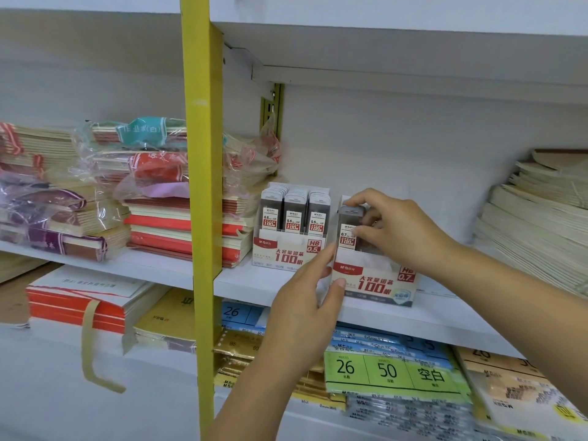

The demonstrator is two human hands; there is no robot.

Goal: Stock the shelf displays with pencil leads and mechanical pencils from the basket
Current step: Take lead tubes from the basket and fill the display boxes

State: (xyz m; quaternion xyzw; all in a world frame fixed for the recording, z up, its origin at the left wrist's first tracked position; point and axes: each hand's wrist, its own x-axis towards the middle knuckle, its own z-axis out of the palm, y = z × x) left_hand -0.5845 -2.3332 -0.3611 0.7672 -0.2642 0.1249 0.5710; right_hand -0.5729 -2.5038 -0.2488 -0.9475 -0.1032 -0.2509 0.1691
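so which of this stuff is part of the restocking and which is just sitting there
In the job: 0.7 display box, lead case pinched by right hand, left hand steadying that box, 0.5 display box.
Just there: notebook stacks, green loose-leaf pack, paper stacks.

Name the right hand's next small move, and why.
Probably seat the lead case fully in the 0.7 box and let go: the right hand pinches its top at the box's left front, while the left hand presses against the box's corner.

White shelving. Yellow upright post up front, splitting two bays. Slotted rail against pale back panel. Notebook stacks left, cream paper piles right. Soft, even light.
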